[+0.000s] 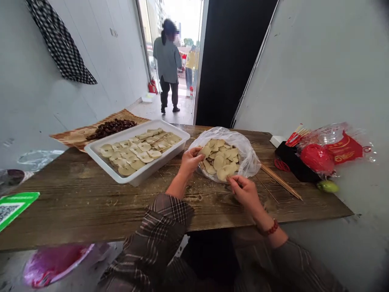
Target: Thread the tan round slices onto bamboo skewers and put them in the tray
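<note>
A thin plastic bag [249,156] lies open on the wooden table, full of pale, flat, dried-looking round slices [219,162]. At its left rim, my left hand [191,161] is closed, with one pale slice [206,151] between thumb and fingers. My right hand [244,190] is pinched at the bag's front edge, its fingertips on the edge of another round slice [224,173]. Whether a thin stick is also in that pinch I cannot make out. Left of the bag, a white plastic tray [136,178] holds overlapping rows of similar slices.
Thin wooden sticks [281,181] lie right of the bag on the table [121,211]. Behind the tray, dark brown pieces [112,129] are heaped on brown paper [71,136]. Red packaging [345,151] and a green fruit [328,186] sit far right. A person [167,61] stands in the doorway.
</note>
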{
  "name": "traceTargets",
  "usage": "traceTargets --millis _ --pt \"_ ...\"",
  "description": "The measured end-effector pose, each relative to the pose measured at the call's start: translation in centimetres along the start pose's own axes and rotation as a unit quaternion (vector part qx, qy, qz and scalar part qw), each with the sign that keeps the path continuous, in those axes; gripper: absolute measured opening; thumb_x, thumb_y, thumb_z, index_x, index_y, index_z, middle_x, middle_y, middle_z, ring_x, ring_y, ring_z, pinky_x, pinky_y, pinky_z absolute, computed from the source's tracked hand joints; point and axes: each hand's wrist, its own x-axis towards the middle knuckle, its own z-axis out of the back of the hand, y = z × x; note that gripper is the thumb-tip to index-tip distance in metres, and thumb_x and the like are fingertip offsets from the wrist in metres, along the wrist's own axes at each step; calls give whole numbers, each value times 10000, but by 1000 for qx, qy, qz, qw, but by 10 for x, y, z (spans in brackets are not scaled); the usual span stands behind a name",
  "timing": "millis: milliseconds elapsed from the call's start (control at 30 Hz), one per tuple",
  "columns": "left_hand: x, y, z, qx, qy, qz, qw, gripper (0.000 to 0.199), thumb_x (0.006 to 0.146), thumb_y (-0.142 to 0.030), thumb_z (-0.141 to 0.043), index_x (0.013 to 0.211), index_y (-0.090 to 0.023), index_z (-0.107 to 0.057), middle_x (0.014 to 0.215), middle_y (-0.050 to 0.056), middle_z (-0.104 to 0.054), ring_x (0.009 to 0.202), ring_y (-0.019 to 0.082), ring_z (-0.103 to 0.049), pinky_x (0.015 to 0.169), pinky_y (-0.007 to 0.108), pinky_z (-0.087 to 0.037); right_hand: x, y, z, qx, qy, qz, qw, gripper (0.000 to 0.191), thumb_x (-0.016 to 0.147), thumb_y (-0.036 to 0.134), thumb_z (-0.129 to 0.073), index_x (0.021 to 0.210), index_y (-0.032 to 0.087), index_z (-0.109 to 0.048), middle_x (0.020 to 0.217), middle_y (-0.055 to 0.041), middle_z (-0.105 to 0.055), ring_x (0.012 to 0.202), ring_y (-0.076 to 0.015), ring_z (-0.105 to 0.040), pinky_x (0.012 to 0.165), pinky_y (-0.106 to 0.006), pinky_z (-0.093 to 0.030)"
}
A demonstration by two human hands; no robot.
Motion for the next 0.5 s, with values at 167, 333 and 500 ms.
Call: traceTargets --millis 167,333,500 --pt "1 -6 2 8 -24 -21 999 299 558 -216 -780 827 -135 -675 742 8 -695 663 105 -596 672 219 -457 53 18 2 -18 36 98 994 297 880 427 -597 791 168 -713 531 24 -537 497 -99 -448 503 -231 -339" --pt "3 -8 7 40 -59 -29 997 287 590 -221 -771 850 -143 -679 742 5 -692 659 101 -588 646 204 -433 75 -11 -8 -4 77 92 993 307 878 428 -590 780 162 -709 535 20 -535 487 -99 -439 481 -231 -333" --pt "3 -8 9 44 -65 -33 996 267 603 -195 -761 849 -142 -672 738 -1 -675 653 93 -570 644 206 -426 70 -23 -4 -14 140 94 986 261 882 389 -586 810 181 -726 534 18 -563 477 -101 -456 477 -232 -346"
